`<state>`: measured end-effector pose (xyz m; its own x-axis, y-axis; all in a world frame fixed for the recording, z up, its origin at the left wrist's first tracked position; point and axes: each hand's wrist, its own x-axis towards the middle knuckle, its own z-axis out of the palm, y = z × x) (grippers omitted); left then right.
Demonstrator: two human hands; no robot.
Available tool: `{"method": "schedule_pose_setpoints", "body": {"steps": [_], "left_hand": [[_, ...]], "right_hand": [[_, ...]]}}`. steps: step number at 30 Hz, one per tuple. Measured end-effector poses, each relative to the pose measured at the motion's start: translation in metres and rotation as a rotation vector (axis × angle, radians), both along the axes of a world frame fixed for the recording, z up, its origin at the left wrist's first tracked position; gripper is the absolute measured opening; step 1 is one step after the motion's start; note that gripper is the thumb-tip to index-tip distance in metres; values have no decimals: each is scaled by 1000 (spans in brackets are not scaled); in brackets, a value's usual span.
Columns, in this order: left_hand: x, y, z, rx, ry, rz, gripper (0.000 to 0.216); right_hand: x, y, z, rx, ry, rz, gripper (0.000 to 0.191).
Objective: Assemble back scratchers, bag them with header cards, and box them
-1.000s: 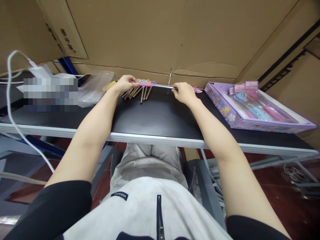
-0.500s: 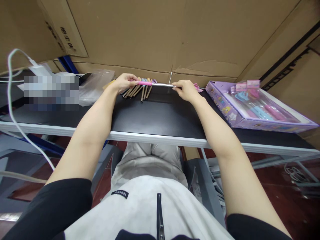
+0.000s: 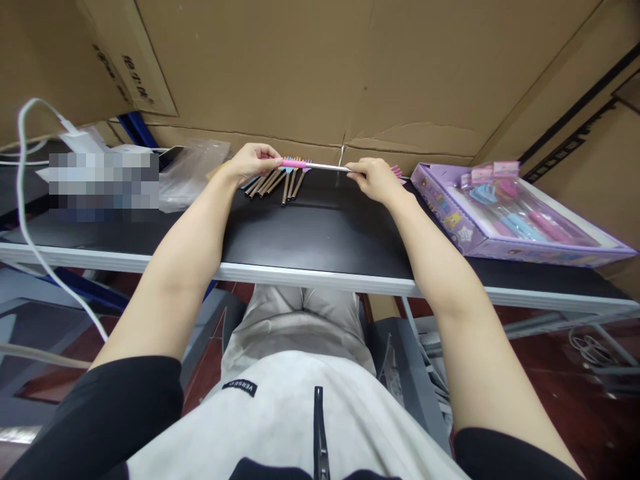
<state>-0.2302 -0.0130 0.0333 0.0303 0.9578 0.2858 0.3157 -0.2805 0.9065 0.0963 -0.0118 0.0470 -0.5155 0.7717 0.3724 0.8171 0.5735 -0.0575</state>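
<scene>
A thin silver rod with a pink grip [image 3: 313,165] is held level just above the far side of the black table [image 3: 310,233]. My left hand [image 3: 251,163] pinches its pink end, and my right hand [image 3: 374,179] pinches the silver end. Below the rod lies a fan of several brown sticks with coloured tips [image 3: 274,182]. Small pink pieces [image 3: 397,175] lie behind my right hand.
A purple toy box [image 3: 510,213] with blue and pink items lies at the right. Crumpled clear plastic bags [image 3: 193,173] and a white cable [image 3: 30,200] are at the left. Big cardboard boxes [image 3: 350,73] wall off the back.
Both hands have lifted the rod slightly off the pile of sticks and shifted a little to the right.
</scene>
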Motion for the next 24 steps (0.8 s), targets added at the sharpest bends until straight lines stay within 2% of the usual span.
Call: {"method": "schedule_pose_setpoints", "body": {"steps": [17, 24], "left_hand": [[3, 5, 0, 57, 61, -9, 23], [13, 3, 0, 91, 70, -6, 23]], "right_hand": [[2, -2, 1, 28, -26, 13, 41], [-1, -4, 2, 23, -16, 10, 43]]}}
